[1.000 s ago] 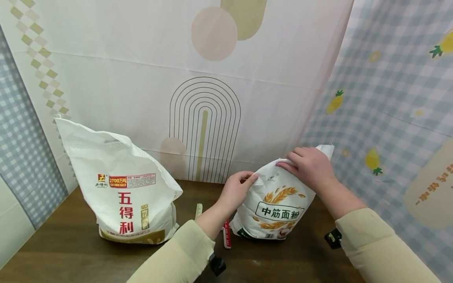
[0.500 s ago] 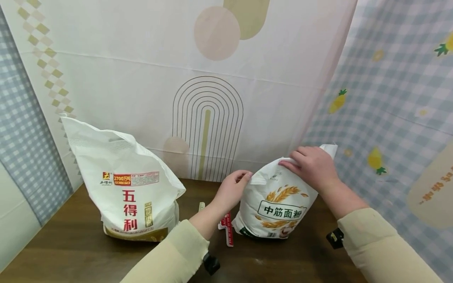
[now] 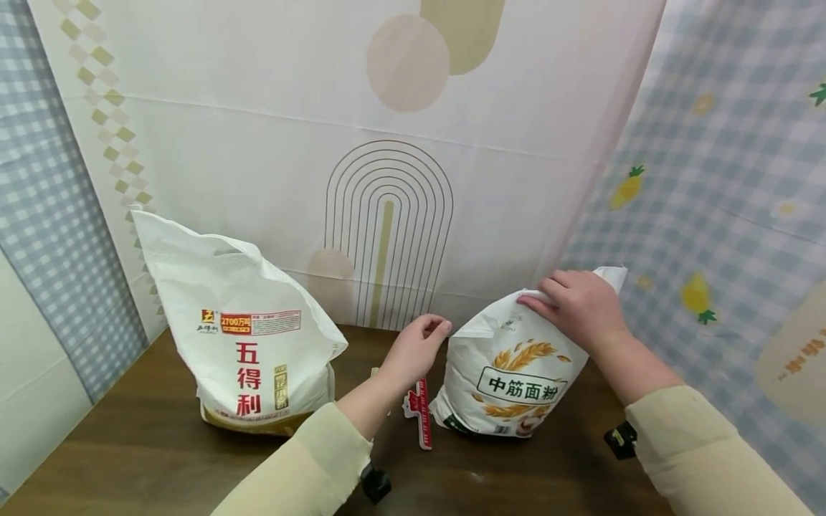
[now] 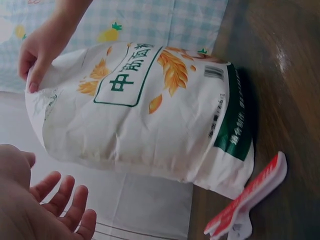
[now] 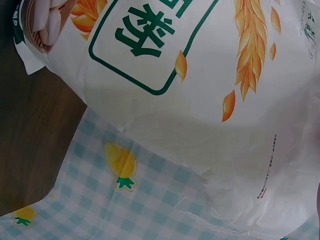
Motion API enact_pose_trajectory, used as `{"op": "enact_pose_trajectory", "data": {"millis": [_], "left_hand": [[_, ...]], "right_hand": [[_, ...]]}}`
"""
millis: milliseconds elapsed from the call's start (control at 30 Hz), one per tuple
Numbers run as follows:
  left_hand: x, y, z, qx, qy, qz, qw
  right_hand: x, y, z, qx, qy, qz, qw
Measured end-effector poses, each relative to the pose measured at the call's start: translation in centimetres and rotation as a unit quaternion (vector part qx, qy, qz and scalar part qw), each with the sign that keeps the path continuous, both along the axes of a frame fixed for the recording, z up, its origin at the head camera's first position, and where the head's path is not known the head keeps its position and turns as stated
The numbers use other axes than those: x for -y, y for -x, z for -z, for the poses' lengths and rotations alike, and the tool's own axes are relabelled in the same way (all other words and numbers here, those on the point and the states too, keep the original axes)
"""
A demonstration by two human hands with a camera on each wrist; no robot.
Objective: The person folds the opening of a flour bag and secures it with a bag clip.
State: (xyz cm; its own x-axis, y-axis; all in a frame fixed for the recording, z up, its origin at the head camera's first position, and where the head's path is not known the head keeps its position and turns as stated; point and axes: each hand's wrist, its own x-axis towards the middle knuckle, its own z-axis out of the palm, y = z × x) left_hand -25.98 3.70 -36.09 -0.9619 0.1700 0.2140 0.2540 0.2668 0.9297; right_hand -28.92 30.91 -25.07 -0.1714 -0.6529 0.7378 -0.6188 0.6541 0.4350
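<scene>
Flour bag (image 3: 510,380) | top folded | right hand (image 3: 581,308) presses top | left hand (image 3: 416,347) free

Two forearms in pale yellow sleeves reach forward. The left hand (image 3: 414,349) hangs free near the middle, fingers loosely spread and relaxed, holding nothing. The right hand (image 3: 581,308), farther right, lies palm down with its fingers pressed flat.
</scene>
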Motion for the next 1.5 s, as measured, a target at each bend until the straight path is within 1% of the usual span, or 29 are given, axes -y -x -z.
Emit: {"op": "enact_pose_trajectory", "data": {"millis": [67, 167, 267, 367, 433, 467, 533, 633, 733, 800, 833, 933, 1067, 1267, 1433, 1500], "left_hand": [[0.2, 0.1, 0.3, 0.0, 0.014, -0.006, 0.9999], [0.6, 0.1, 1.0, 0.005, 0.04, -0.008, 0.9992], [1.0, 0.4, 2.1, 0.011, 0.073, 0.005, 0.9973], [1.4, 0.6, 3.1, 0.017, 0.116, 0.019, 0.993], [1.8, 0.7, 3.8, 0.017, 0.157, 0.024, 0.9871], [1.9, 0.7, 4.0, 0.012, 0.184, 0.023, 0.9826], [2.1, 0.7, 4.5, 0.003, 0.243, 0.017, 0.9699], [2.0, 0.3, 5.2, -0.012, 0.33, 0.011, 0.9438], [1.9, -0.1, 5.9, -0.023, 0.39, 0.016, 0.9204], [1.9, -0.3, 6.4, -0.029, 0.414, 0.018, 0.9094], [1.9, -0.4, 6.6, -0.032, 0.423, 0.018, 0.9056], [1.9, -0.6, 7.1, -0.033, 0.439, 0.012, 0.8978], [1.9, -0.6, 7.6, -0.023, 0.453, 0.009, 0.8914], [2.1, -0.5, 7.9, -0.029, 0.473, 0.007, 0.8803], [2.1, -0.5, 7.8, -0.039, 0.484, 0.01, 0.874], [2.1, -0.6, 7.7, -0.038, 0.484, 0.013, 0.8743]], "right_hand": [[0.0, 0.0, 0.1, 0.0, 0.001, 0.002, 1.0], [-0.1, 0.1, 0.3, 0.003, 0.001, 0.004, 1.0], [-0.2, 0.2, 0.4, 0.0, 0.003, 0.006, 1.0], [-0.3, 0.3, 0.4, -0.004, 0.006, 0.007, 1.0], [-0.3, 0.4, 0.4, -0.005, 0.006, 0.007, 1.0], [-0.3, 0.4, 0.3, -0.004, 0.007, 0.005, 1.0], [-0.3, 0.5, 0.2, -0.004, 0.006, 0.003, 1.0], [-0.4, 0.4, 0.1, -0.002, 0.004, 0.001, 1.0], [-0.4, 0.2, 0.0, -0.002, 0.003, 0.0, 1.0], [-0.4, 0.2, 0.0, -0.001, 0.003, 0.0, 1.0], [-0.4, 0.2, 0.0, 0.0, 0.003, -0.001, 1.0], [-0.4, 0.1, 0.1, 0.003, 0.002, -0.001, 1.0], [-0.4, 0.1, 0.1, 0.006, 0.0, 0.0, 1.0], [-0.4, 0.0, 0.1, 0.01, -0.001, -0.007, 1.0], [-0.5, 0.0, 0.2, 0.013, 0.0, -0.005, 1.0], [-0.6, -0.1, 0.2, 0.013, 0.0, 0.0, 1.0]]}}
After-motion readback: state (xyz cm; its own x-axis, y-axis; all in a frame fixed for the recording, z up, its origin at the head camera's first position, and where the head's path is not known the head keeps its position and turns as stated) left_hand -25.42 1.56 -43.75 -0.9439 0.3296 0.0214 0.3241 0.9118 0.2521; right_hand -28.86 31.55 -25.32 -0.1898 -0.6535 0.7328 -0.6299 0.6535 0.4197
